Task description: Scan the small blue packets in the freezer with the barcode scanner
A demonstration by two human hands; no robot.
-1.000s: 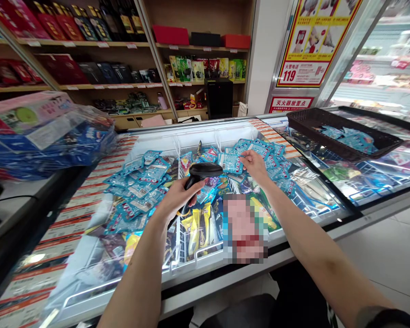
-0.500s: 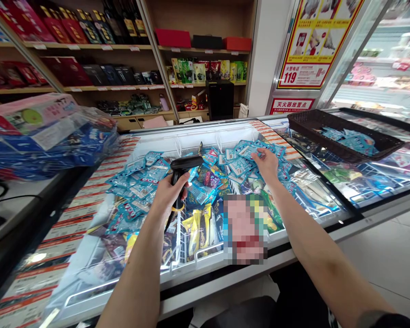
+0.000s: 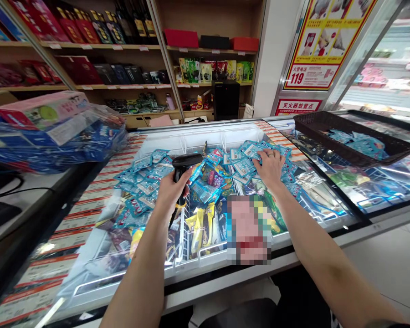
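Black scanner (image 3: pixel 187 159) gripped, blue packets (image 3: pixel 241 167) underhand

My left hand (image 3: pixel 172 189) is wrapped round the scanner's handle, its head sitting above my knuckles, probably so it can point at labels. Just left of that hand, another blue heap (image 3: pixel 145 184) lies on the freezer's glass top (image 3: pixel 85 248), perhaps apart to keep two lots from mixing. My right hand (image 3: pixel 271 167) lies over the packets, fingers loosely spread; I cannot tell whether they pinch one. Well to its right, a dark basket (image 3: pixel 309 120) holds more, its walls likely stopping them sliding.

a shop, from its shelves (image 3: pixel 102 46) of bottles (image 3: pixel 140 23), rows of price labels (image 3: pixel 85 214) and display freezer (image 3: pixel 225 283)
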